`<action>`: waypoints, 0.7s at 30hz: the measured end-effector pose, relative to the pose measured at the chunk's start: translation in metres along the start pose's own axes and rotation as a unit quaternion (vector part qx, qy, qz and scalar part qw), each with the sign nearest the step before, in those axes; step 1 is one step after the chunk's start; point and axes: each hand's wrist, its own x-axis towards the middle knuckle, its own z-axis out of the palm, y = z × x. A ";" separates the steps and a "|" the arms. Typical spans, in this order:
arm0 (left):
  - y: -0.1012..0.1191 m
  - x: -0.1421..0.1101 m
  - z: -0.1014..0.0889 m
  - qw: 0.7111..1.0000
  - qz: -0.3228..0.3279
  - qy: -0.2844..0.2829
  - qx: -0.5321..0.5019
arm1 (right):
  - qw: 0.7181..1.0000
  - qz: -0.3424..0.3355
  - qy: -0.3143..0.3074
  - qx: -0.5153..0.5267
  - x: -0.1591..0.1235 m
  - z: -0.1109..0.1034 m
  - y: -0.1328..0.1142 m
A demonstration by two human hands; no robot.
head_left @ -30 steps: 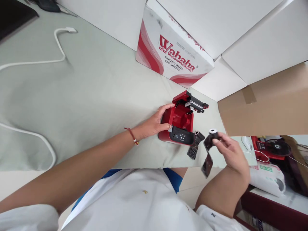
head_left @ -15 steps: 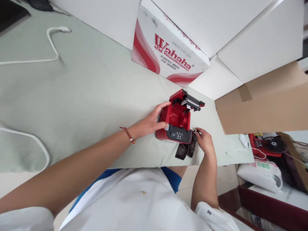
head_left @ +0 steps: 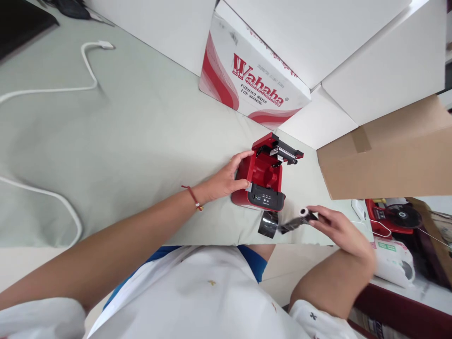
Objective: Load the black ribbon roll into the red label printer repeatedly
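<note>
A small red printer [head_left: 263, 181] with a black front panel stands on the grey-green table [head_left: 123, 141], its lid flipped up and its roll bay bare. My left hand [head_left: 228, 179] grips the printer's left side. To the right of the printer, my right hand [head_left: 334, 226] pinches a small roll with a white core [head_left: 304, 213]. A dark strip [head_left: 293, 223] runs from the roll toward the left. A curled dark piece [head_left: 267, 224] lies on the table just below the printer's front.
A red-and-white "Wahaha" carton [head_left: 254, 80] and white boxes stand behind the printer. A brown cardboard box [head_left: 384, 155] lies to the right. White cables [head_left: 52, 89] cross the left of the table. A red device [head_left: 388, 214] and a white bag [head_left: 395, 261] sit low at right.
My right hand went in to the printer's front with the dark strip, then pulled back out to the right holding the roll. A curled dark piece now lies by the printer. The left hand stayed.
</note>
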 end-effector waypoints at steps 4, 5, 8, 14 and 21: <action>-0.003 0.001 0.000 1.000 0.009 0.002 0.002 | 0.954 -0.293 -0.062 -0.017 -0.031 -0.052 -0.030; -0.004 0.001 0.000 1.000 0.011 0.000 0.001 | 0.938 -0.339 -0.073 -0.016 -0.028 -0.057 -0.038; -0.005 0.001 -0.002 1.000 0.016 -0.003 -0.003 | 0.928 -0.363 -0.086 -0.016 0.000 -0.053 -0.063; -0.006 0.002 -0.002 1.000 0.013 -0.002 0.007 | 0.978 -0.196 0.035 -0.060 0.079 0.011 -0.113; -0.001 0.002 -0.001 1.000 0.023 0.000 0.017 | 0.976 -0.047 0.076 -0.197 0.118 0.049 -0.144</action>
